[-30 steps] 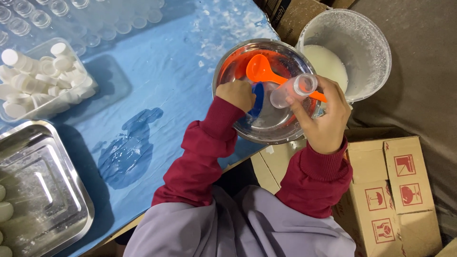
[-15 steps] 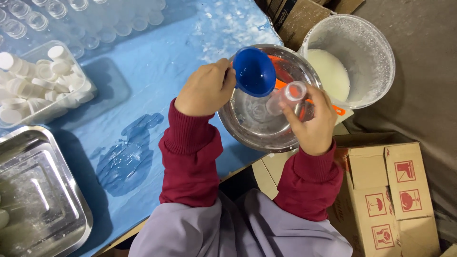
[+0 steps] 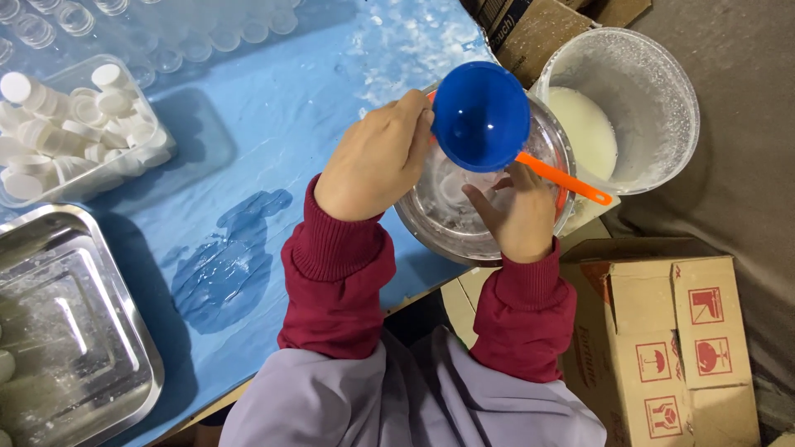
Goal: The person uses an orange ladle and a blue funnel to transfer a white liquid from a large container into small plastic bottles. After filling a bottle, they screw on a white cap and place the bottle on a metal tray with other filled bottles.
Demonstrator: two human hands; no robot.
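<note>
Over the steel bowl [image 3: 464, 232] at the table's edge, we see the left hand [image 3: 377, 157] pinching the rim of a blue funnel [image 3: 480, 116]. Just below the funnel, the right hand [image 3: 517, 211] curls around a small clear bottle [image 3: 454, 189]. An orange scoop [image 3: 563, 178] lies across the bowl beside that hand; beyond it stands a white bucket [image 3: 654, 74].

A table covered in blue sheeting [image 3: 273, 124] is filling the left and centre of the frame. Lying on it are a clear tub of white caps [image 3: 70, 128] at upper left, rows of small clear jars [image 3: 166, 33] along the top, a steel tray [image 3: 66, 331] at lower left, a puddle [image 3: 224, 261] in the middle, and a steel bowl [image 3: 464, 232] at its right edge.
</note>
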